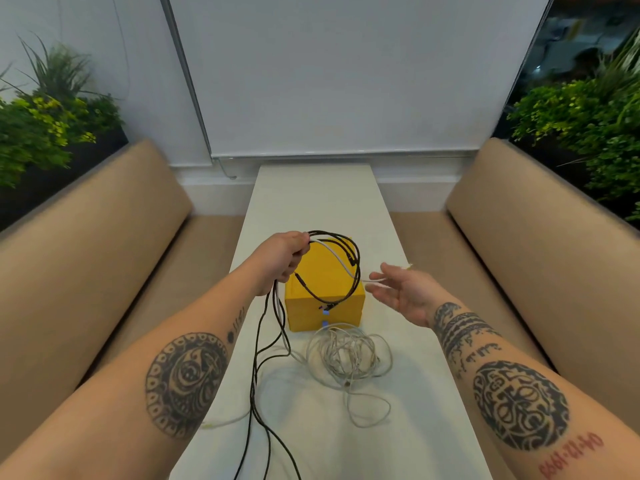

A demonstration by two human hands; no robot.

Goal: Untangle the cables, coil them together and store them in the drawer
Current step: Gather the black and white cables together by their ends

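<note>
My left hand (282, 258) grips a loop of black cables (346, 244) together with a white cable (334, 256), held up over the yellow drawer box (311, 306). Black strands hang from that hand down to the table's near edge. My right hand (403, 292) is open, palm up, to the right of the box, and the white cable's end lies across its fingertips. A tangled heap of grey-white cable (346, 355) lies on the white table (311, 202) in front of the box. The box's small blue drawer handle (325, 323) faces me.
The narrow white table runs between two tan benches (104, 265) (540, 244). Green plants (45, 126) (588, 126) stand behind each bench. A white roller blind (346, 81) hangs beyond the table's far end.
</note>
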